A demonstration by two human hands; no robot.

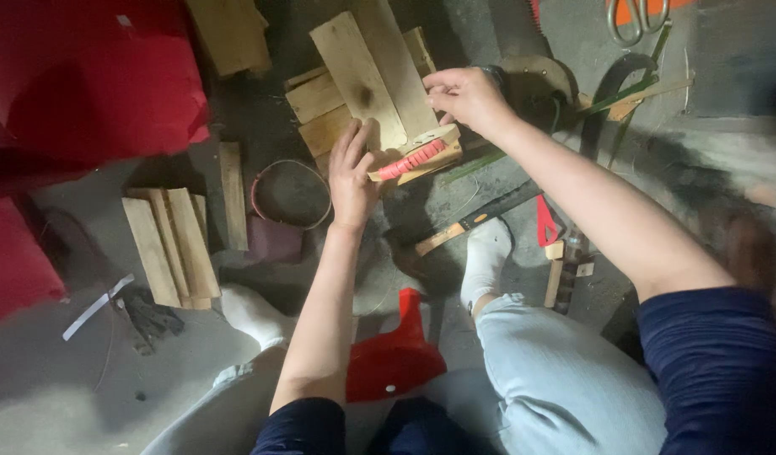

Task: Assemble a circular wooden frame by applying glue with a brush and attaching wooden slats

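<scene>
— Where does the one view sit?
— On the person's head, looking steeply down past the forearms to the concrete floor.
— How near?
— Close: the knees fill the lower edge of the frame, and the left hand and right hand sit just above centre.
— And the far edge?
— The top of the frame takes in stacked wooden boards and, at upper right, scissors.
</scene>
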